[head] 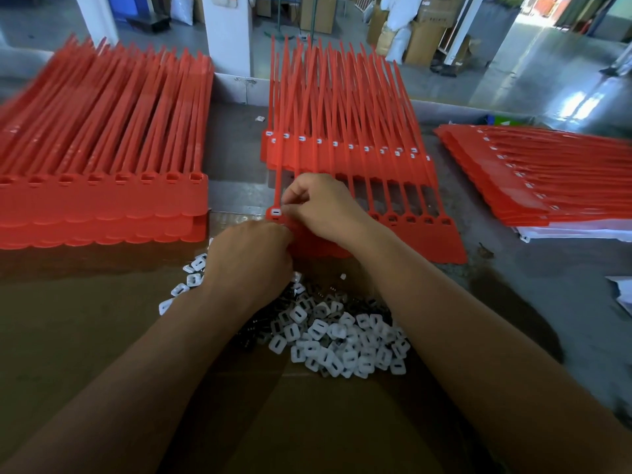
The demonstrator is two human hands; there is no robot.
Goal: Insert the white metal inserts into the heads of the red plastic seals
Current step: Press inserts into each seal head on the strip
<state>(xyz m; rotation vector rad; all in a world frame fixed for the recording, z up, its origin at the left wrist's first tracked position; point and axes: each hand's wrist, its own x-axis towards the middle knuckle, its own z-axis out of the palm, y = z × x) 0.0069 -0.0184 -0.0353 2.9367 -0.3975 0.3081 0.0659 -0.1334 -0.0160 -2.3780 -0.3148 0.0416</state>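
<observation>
From the head camera, the right hand (318, 206) has its curled fingertips at the leftmost head of the red seal strip (427, 237), beside its fitted white insert (275, 211); whether they pinch anything I cannot tell. The left hand (253, 254) lies on that strip above the insert pile (342, 340), its fingers hidden.

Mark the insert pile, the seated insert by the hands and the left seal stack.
insert pile (342, 340), head view, heap's middle.
seated insert (275, 211), head view, white top face.
left seal stack (102, 203), head view, front tags.

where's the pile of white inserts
Head view, low centre: the pile of white inserts lies on brown cardboard between the forearms, just nearer than the left hand and red seal strip.
</observation>
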